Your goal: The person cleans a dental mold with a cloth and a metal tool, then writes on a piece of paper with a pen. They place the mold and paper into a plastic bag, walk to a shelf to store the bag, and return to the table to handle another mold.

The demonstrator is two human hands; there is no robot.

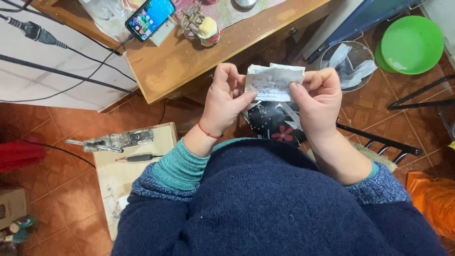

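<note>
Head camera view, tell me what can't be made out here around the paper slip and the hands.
- Paper slip: handwriting too small and blurred; its ends are covered by the left hand and right hand.
- Black flowered item: mostly hidden behind both hands, kind unclear.
- Phone: top cut off by the upper edge.
- Waste bin: contents only crumpled white shapes.
- Orange thing: cut off by the right edge.

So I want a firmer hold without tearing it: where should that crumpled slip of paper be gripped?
Probably by its two short ends, from the sides. The paper slip is held flat between the left hand and right hand, its creased middle unsupported; pinching the ends keeps it taut.
</note>
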